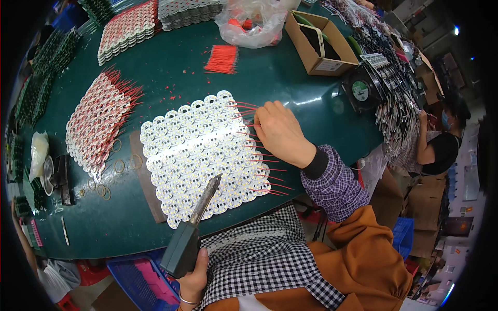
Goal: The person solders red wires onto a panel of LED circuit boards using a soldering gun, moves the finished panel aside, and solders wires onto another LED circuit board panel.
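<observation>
A sheet of round white LED boards [202,155] lies on the dark green table [290,88] in front of me. Thin red wires [262,173] stick out along its right edge. My right hand [280,135] rests at that edge, fingertips pinched on a red wire near the upper right boards. My left hand [194,280] is low, near the table's front edge, gripping the dark green handle of a soldering iron [189,233]. The iron's metal tip points up over the sheet's lower boards.
Finished boards with red wires [96,124] lie fanned at the left, with rubber bands [119,166] beside them. A loose red wire bundle [222,58], a plastic bag [251,23], a cardboard box [316,44] and a small fan [360,90] sit farther back. Another person [441,145] works at the right.
</observation>
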A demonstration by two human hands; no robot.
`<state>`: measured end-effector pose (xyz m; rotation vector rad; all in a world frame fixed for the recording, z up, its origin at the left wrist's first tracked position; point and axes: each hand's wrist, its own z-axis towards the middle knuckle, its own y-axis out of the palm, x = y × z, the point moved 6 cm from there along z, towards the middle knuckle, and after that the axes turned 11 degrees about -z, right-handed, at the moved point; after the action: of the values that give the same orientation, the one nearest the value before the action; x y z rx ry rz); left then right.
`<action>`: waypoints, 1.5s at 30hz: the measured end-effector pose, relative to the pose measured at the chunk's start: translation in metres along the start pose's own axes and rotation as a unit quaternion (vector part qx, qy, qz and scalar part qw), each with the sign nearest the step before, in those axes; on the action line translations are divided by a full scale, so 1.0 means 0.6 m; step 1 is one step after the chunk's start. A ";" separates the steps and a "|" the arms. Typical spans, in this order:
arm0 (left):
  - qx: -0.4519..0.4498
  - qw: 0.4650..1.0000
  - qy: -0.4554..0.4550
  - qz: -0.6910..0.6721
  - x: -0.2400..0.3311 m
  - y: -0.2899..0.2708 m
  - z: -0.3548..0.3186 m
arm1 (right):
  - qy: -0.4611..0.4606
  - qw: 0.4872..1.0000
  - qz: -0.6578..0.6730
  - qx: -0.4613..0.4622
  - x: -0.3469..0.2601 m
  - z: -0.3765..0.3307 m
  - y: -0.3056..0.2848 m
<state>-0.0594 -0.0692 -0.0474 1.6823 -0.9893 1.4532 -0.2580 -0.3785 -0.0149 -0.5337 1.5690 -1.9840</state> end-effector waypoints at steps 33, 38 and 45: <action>0.052 0.998 -0.020 -0.024 0.020 -0.006 0.001 | 0.052 0.981 0.173 -0.068 0.055 0.075 0.010; 0.070 0.990 -0.116 -0.043 0.029 -0.006 -0.001 | 0.074 0.989 0.127 0.028 0.074 0.023 -0.035; 0.050 0.972 -0.065 -0.222 0.049 0.013 0.005 | -0.004 0.972 0.201 0.122 -0.065 -0.108 -0.131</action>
<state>-0.0624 -0.0784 -0.0185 1.9408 -0.5593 1.1212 -0.2815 -0.2919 0.0468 -0.1122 1.2811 -1.8185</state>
